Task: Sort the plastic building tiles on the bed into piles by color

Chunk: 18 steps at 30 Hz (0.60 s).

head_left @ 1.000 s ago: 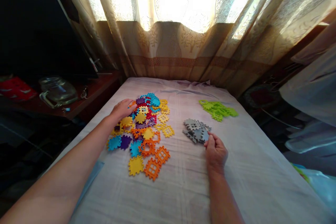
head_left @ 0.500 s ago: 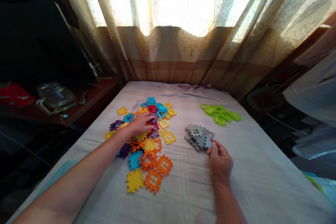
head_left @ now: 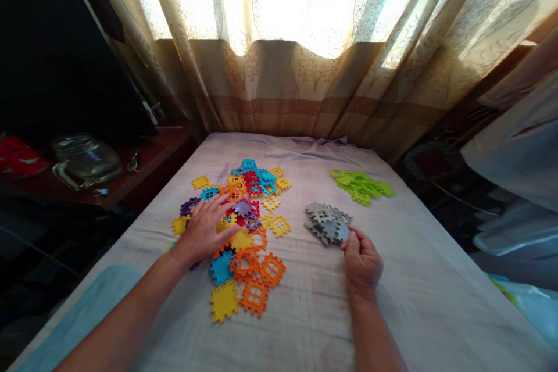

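Observation:
My left hand (head_left: 204, 226) is spread over the left part of a mixed pile of plastic interlocking tiles, fingers apart, nothing visibly held. Around it lie yellow, orange, purple, red and blue pieces, among them a purple tile (head_left: 242, 208) near the fingertips and a yellow tile (head_left: 242, 239) beside the thumb. My right hand (head_left: 362, 258) is closed, thumb and fingers pinched at the right edge of a small heap of grey interlocking tiles (head_left: 320, 214). A light grey tile (head_left: 343, 232) meets these fingertips; its gripped edge is hidden.
Lime-green tiles (head_left: 361, 186) are heaped farther back on the right of the sheet-covered surface (head_left: 305, 302). On the left, a dark wooden stand (head_left: 174, 148) holds a glass jug (head_left: 87, 163) and a black screen (head_left: 65, 70). Curtains (head_left: 279, 81) hang behind.
My left hand has drawn back toward me and to the left across the mixed pile, uncovering red, orange and purple tiles. My right hand stays by the grey heap.

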{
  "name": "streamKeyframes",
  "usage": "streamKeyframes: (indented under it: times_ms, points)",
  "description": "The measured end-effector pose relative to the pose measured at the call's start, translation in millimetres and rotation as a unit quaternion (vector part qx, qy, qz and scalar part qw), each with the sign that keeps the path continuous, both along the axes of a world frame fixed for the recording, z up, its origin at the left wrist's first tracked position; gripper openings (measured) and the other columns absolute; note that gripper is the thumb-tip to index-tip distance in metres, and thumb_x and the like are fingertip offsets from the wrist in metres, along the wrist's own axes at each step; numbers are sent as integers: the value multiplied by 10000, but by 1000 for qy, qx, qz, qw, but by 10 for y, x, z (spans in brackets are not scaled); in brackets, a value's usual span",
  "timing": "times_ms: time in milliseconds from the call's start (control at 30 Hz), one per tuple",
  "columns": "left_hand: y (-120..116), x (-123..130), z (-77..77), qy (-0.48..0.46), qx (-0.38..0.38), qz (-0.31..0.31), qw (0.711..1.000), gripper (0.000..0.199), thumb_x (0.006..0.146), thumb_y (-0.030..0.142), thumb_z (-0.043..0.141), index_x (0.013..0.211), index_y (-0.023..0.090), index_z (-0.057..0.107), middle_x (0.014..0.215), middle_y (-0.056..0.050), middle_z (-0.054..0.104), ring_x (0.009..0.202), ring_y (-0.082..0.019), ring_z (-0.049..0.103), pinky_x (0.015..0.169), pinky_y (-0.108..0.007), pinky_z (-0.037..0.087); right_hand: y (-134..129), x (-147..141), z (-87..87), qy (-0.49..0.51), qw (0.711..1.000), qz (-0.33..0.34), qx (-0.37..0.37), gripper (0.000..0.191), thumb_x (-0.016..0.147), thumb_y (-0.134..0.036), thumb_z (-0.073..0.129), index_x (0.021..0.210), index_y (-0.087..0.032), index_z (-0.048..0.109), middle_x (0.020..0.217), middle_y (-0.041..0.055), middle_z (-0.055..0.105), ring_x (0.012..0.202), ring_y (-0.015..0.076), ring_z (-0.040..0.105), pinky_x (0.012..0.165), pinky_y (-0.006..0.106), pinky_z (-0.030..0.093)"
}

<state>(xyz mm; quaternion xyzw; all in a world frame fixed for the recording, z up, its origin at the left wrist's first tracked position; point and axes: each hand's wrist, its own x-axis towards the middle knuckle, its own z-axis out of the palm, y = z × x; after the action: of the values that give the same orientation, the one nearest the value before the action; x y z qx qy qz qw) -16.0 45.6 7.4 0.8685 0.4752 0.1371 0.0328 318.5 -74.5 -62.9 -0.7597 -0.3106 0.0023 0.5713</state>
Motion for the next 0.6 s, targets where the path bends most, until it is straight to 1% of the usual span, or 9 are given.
streamKeyframes:
  times_ms: [33, 100, 133, 200, 233, 333, 400, 500, 600]
  points:
    - [-125, 41, -61, 2, 1, -44, 999, 636, 865, 628, 531, 1412, 304, 514, 1547, -81, 429, 1436, -310, 365, 1190, -580, 211, -2, -18, 10, -47, 999, 2, 1, 520, 872, -563, 439, 987, -145, 726, 686, 70, 672, 648, 199, 597, 677, 316, 483]
    - [-350, 125, -207, 11, 0, -123, 992, 775, 795, 695, 589, 1462, 328, 446, 1575, -89, 383, 1454, -328, 330, 1192, -605, 177, -1, -76, 51, -170, 985, 22, -6, 465, 897, -506, 442, 1030, -160, 723, 945, 133, 718, 882, 239, 647, 833, 366, 490]
    - [-437, 160, -280, 15, 2, -142, 990, 795, 779, 697, 607, 1464, 330, 443, 1573, -97, 384, 1453, -339, 330, 1188, -622, 168, 6, -113, 81, -233, 972, 39, -19, 432, 904, -478, 456, 1063, -175, 721, 1088, 150, 701, 1025, 261, 628, 924, 404, 463]
    - [-544, 207, -401, 15, 17, -141, 990, 744, 784, 663, 628, 1431, 324, 491, 1557, -106, 409, 1443, -354, 344, 1180, -650, 158, 38, -185, 148, -336, 936, 83, -69, 381, 906, -430, 502, 1151, -222, 705, 1307, 148, 616, 1258, 299, 513, 1063, 489, 356]
    - [-567, 219, -442, 11, 28, -132, 991, 691, 804, 633, 623, 1410, 319, 518, 1545, -106, 428, 1437, -354, 355, 1178, -655, 160, 62, -212, 181, -372, 916, 107, -102, 374, 899, -413, 531, 1195, -251, 692, 1383, 139, 567, 1330, 314, 447, 1102, 528, 295]
    - [-562, 223, -494, -9, 61, -114, 992, 549, 868, 534, 582, 1369, 312, 563, 1504, -92, 486, 1420, -334, 393, 1180, -638, 195, 149, -214, 253, -418, 869, 174, -200, 436, 862, -424, 611, 1285, -321, 645, 1506, 122, 455, 1414, 356, 327, 1128, 622, 170]
    - [-541, 215, -498, -21, 76, -115, 990, 505, 885, 484, 561, 1363, 320, 570, 1487, -82, 507, 1408, -322, 415, 1179, -622, 222, 200, -151, 264, -419, 851, 201, -246, 521, 831, -476, 648, 1334, -344, 608, 1543, 129, 405, 1423, 386, 297, 1107, 671, 148]
    - [-520, 203, -515, -29, 87, -120, 989, 498, 883, 447, 551, 1367, 331, 566, 1465, -71, 531, 1387, -316, 446, 1177, -616, 238, 264, -22, 222, -410, 838, 225, -282, 601, 811, -515, 662, 1382, -355, 563, 1566, 144, 362, 1415, 404, 300, 1066, 687, 213]
    - [-507, 195, -549, -32, 95, -124, 987, 497, 882, 433, 551, 1369, 336, 561, 1457, -60, 540, 1378, -311, 460, 1173, -610, 257, 360, 75, 158, -394, 845, 219, -288, 546, 847, -485, 628, 1374, -354, 572, 1552, 131, 388, 1397, 374, 338, 1048, 614, 301]
